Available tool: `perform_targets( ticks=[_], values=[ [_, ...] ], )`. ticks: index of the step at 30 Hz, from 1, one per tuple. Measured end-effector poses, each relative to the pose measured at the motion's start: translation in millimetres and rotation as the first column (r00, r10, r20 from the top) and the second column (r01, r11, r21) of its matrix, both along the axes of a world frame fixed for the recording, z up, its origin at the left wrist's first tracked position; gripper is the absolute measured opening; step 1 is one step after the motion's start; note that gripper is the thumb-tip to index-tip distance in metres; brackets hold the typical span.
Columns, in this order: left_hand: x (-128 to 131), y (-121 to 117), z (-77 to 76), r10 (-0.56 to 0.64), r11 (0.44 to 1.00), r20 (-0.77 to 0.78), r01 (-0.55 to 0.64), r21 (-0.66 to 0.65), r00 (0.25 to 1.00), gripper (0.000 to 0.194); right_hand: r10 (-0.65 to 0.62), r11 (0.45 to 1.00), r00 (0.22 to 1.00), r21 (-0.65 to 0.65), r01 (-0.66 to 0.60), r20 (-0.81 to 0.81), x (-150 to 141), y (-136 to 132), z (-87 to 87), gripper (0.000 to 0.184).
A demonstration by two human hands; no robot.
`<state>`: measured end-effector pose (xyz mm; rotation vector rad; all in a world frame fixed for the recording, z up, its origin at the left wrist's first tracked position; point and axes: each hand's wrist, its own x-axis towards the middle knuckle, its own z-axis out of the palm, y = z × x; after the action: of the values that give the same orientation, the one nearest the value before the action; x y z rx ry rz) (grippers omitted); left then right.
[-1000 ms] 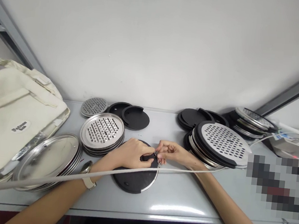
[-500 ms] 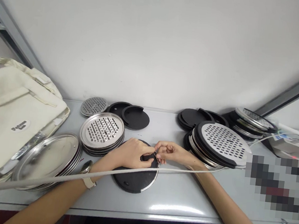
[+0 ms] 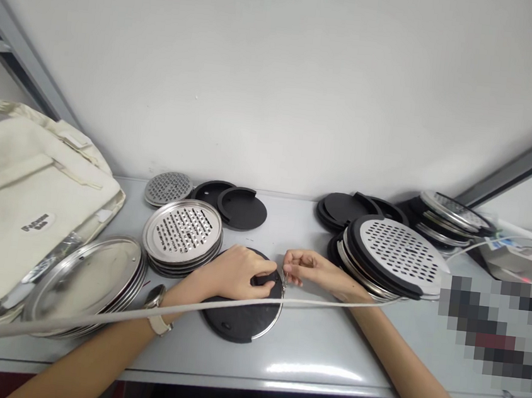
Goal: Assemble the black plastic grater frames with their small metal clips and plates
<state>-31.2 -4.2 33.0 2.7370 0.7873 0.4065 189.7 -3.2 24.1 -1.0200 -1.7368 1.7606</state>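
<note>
A black round disc [image 3: 238,323] with a thin metal rim lies flat on the grey tabletop. My left hand [image 3: 239,273] rests over its far half, thumb and forefinger closed round a short black piece [image 3: 264,279] on the disc; how that piece joins the disc is hidden. Just right of the rim, my right hand [image 3: 306,269] pinches a small metal clip [image 3: 285,279], too small to make out fully. A stack of metal grater discs [image 3: 185,233] stands left of my left hand, and black-rimmed grater discs [image 3: 398,254] are piled beside my right wrist.
A pale cable [image 3: 178,307] crosses in front of both forearms. Plain metal discs [image 3: 86,284] and a cream bag [image 3: 12,216] occupy the left. Black round covers [image 3: 242,209] lie near the wall, more grater discs [image 3: 454,215] at back right, beside a grey box [image 3: 516,258].
My right hand has drawn slightly right, away from the black piece in my left hand, with the metal clip at its fingertips. My left hand and the disc stay put.
</note>
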Motion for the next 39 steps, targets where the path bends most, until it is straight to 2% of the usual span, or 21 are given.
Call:
perform_targets(
  ticks=[6, 14, 19, 25, 39],
  values=[
    [0.8, 0.4, -1.0, 0.0, 1.0, 0.005, 0.0, 0.004, 1.0, 0.023, 0.049, 0.999, 0.997, 0.004, -0.05, 0.052, -2.0, -1.1, -0.2, 0.036],
    [1.0, 0.8, -3.1, 0.001, 1.0, 0.011, -0.001, 0.011, 1.0, 0.019, 0.053, 0.997, 0.997, 0.045, -0.055, 0.051, -7.9, -3.2, -7.6, 0.036],
    [1.3, 0.5, -4.1, 0.008, 1.0, 0.018, -0.007, -0.005, 1.0, 0.017, -0.001, 0.985, 0.994, 0.174, -0.018, 0.108, -13.1, -8.1, -7.8, 0.036],
    [2.2, -0.8, -3.7, 0.031, 1.0, 0.009, -0.031, -0.002, 0.999, 0.016, -0.092, 0.923, 0.956, 0.384, -0.022, 0.277, -15.6, -13.7, -5.2, 0.037],
    [4.1, -2.7, -5.3, 0.067, 0.997, -0.015, -0.067, 0.038, 0.998, 0.016, -0.093, 0.89, 0.921, 0.446, -0.093, 0.379, -12.2, -14.3, -3.8, 0.04]
  ],
)
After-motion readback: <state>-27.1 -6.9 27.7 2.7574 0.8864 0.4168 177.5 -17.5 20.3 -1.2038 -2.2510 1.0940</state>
